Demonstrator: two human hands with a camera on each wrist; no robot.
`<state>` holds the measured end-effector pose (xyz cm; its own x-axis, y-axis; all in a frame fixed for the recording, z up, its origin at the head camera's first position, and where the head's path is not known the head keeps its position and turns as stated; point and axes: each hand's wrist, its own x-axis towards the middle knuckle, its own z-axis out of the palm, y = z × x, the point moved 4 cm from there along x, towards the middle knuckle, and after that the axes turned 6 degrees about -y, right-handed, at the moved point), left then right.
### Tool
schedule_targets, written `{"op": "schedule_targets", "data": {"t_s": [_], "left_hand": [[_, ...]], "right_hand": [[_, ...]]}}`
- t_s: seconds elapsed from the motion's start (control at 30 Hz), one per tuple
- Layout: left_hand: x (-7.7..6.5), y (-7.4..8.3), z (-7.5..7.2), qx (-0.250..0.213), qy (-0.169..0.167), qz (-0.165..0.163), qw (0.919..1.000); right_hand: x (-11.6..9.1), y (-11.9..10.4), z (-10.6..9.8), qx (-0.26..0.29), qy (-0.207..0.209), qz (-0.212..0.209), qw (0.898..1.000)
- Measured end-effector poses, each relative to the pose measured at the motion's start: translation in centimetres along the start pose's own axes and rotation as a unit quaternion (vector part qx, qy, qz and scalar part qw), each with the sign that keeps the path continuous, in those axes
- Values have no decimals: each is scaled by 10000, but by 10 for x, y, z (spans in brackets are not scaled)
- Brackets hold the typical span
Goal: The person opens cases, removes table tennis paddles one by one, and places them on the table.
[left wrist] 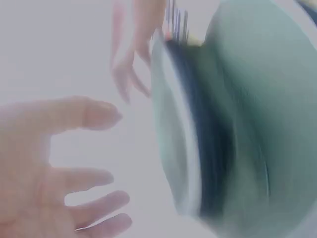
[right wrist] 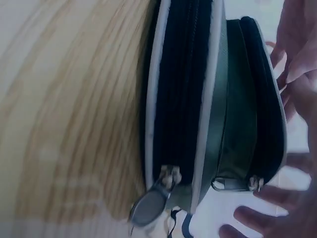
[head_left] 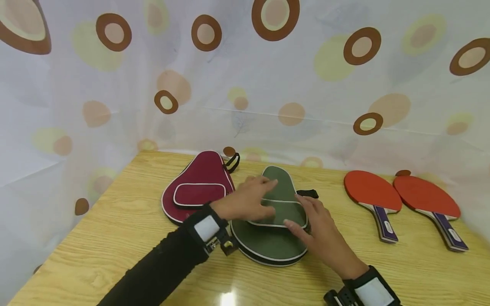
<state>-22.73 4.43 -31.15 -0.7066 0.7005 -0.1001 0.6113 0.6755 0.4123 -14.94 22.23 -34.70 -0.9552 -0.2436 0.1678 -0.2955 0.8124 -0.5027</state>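
A green table tennis paddle case (head_left: 268, 244) with white piping lies on the table, its zipped front pocket (head_left: 281, 212) bulging upward. Over the pocket's left side hovers my left hand (head_left: 249, 197), fingers spread and thumb apart. My right hand (head_left: 321, 225) is at the pocket's right edge, thumb and fingers apart, with nothing gripped. In the left wrist view the left hand (left wrist: 74, 163) shows loosely extended fingers beside the case (left wrist: 267, 99). Two metal zipper pulls hang at the case's side in the right wrist view, the larger pull (right wrist: 151, 204) on the main zipper.
A maroon paddle case (head_left: 203, 170) with a black strap lies just left of the green one, partly behind the left wrist. To the right lie two red paddles, one nearer (head_left: 371, 191) and one farther right (head_left: 425, 197). A patterned cloth (head_left: 245, 85) hangs behind the wooden table (head_left: 95, 242).
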Motion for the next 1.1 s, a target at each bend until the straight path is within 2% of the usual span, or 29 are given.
{"op": "schedule_targets", "data": {"t_s": [0.07, 0.13, 0.23, 0.3, 0.4, 0.57, 1.1], "left_hand": [[-10, -26, -12, -103, 358, -193, 9991], [-20, -52, -15, 0, 417, -545, 9976], [-32, -82, -4, 59, -134, -983, 9951], [-38, -95, 6, -88, -458, -1153, 9922], [-42, -104, 17, -378, -538, -1248, 9900], [-45, -107, 20, -531, -364, -1389, 9882], [-67, -135, 15, -322, -165, -1261, 9914]], "right_hand": [[4, -4, 6, -132, -326, -16, 9994], [7, -6, 11, -221, -604, -11, 9979], [13, -6, 14, -314, -817, -64, 9961], [17, -4, 14, -322, -821, -160, 9960], [20, -1, 11, -314, -892, -275, 9951], [23, 0, 8, -270, -1040, -361, 9936], [23, 4, 8, -272, -848, -393, 9952]]}}
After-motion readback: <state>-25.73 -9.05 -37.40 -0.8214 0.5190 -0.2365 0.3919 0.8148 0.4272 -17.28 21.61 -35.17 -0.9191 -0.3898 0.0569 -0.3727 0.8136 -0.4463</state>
